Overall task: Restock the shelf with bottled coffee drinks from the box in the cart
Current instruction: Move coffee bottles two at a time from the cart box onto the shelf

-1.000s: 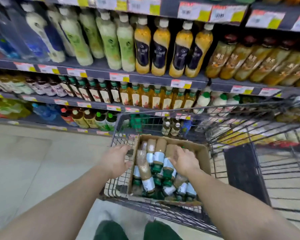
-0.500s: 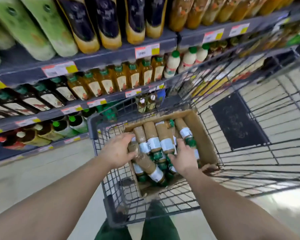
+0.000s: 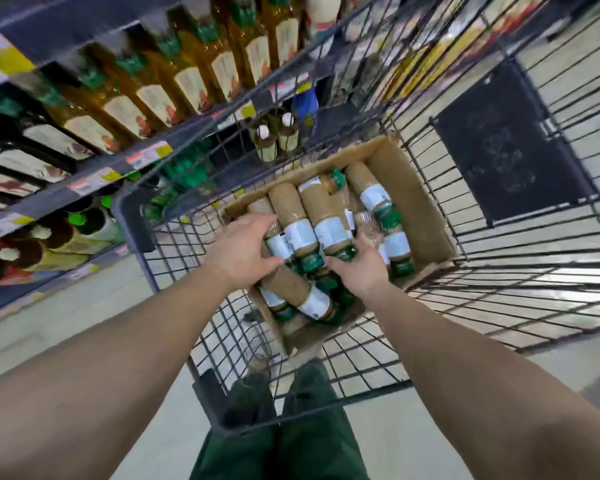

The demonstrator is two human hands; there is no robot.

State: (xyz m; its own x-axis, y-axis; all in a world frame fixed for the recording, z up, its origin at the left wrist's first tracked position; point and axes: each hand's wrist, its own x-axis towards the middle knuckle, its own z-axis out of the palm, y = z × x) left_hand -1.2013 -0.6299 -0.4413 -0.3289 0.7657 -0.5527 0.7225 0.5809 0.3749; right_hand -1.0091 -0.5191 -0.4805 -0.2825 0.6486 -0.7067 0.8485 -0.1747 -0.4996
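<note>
Both hands reach into the box (image 3: 426, 216) in the cart (image 3: 132, 220). Left hand (image 3: 245, 251) rests on a bottle (image 3: 288, 289), fingers curling round it; right hand (image 3: 357, 271) lies over bottle caps, its fingers' grasp unclear. The shelf (image 3: 84, 181) stands left

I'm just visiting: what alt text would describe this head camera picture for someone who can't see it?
Seen from above, a person's left hand and right hand reach into a cardboard box of brown coffee bottles lying on their sides in a wire shopping cart. Blurred store shelves of bottled drinks run along the left.
</note>
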